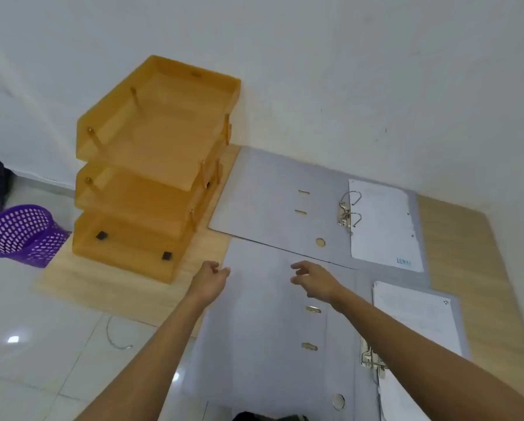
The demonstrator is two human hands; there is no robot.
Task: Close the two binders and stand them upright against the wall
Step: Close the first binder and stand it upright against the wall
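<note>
Both arms stretch forward over the near grey cardboard lever-arch binder (269,329), lying open on the pale wooden table (467,253). The left hand (210,279) has a loosely curled grip, the right hand (313,281) spread fingers (both holding nothing). The far grey open binder (272,202) lies by the white wall (345,71), beside the orange stacked plastic trays (151,165).

I was in what looked like a plain office or study corner. In front of me stood an orange three-tier letter tray (154,165), the stacking kind for paperwork, on a pale wood-grain board (108,287) pushed against a bare white wall (345,71). Two grey lever-arch binders (272,196) lay open on it with punched white sheets (382,223) on their rings. Beside the board, on glossy white floor tiles (26,344), sat a purple mesh wastebasket (20,233).
</note>
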